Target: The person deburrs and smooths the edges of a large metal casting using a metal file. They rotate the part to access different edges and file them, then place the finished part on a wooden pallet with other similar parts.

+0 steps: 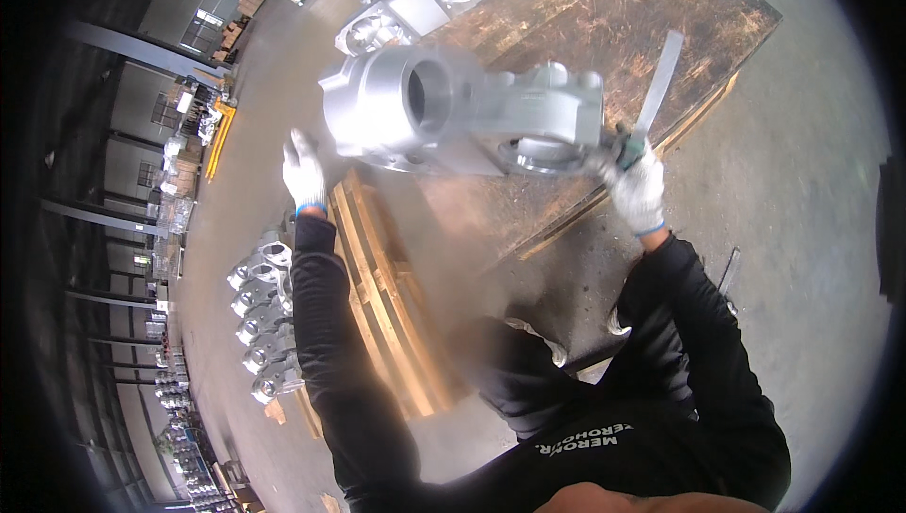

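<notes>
A: What does your right hand (634, 187) hold?
B: Your grip is closed on a file (658, 74), just right of the casting (462, 112).
A: And your left hand (303, 173)?
B: Fingers spread, holding nothing, just left of the casting, which sits blurred above the pallet (613, 32).

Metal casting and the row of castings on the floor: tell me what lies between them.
Head view: the gloved left hand and its black sleeve, beside stacked wooden pallets.
</notes>
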Demonstrator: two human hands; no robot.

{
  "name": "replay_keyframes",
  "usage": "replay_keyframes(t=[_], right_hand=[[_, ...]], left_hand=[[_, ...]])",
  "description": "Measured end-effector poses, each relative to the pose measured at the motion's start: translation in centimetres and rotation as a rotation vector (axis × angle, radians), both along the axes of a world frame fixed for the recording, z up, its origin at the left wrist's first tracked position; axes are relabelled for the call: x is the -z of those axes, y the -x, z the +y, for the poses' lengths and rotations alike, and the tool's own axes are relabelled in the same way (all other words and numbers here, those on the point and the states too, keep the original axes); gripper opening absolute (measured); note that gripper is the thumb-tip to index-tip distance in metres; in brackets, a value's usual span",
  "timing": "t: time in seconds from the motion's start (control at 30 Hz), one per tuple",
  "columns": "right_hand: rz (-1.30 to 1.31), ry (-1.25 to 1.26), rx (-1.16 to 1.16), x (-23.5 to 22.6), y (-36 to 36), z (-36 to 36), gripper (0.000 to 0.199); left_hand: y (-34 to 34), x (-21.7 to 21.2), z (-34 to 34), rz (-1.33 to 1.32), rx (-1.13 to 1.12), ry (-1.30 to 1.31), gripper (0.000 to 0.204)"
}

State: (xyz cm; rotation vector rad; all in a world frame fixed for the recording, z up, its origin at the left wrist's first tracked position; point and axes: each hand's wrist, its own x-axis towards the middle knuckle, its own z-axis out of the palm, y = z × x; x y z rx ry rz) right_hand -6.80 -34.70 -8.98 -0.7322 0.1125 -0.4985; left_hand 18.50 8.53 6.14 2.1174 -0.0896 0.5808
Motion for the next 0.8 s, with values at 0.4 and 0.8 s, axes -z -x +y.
replay_keyframes(t=[0.4, 0.8], right_hand=[[0.354, 0.782, 0.064, -1.5, -15.7, -9.9, 0.042], [0.370, 0.993, 0.099, -0.8, -13.2, -10.1, 0.068]], left_hand=[[3.3, 16.0, 2.4, 0.216, 0.447, 0.440, 0.084], [3.6, 20.9, 0.9, 0.110, 0.185, 0.788, 0.063]])
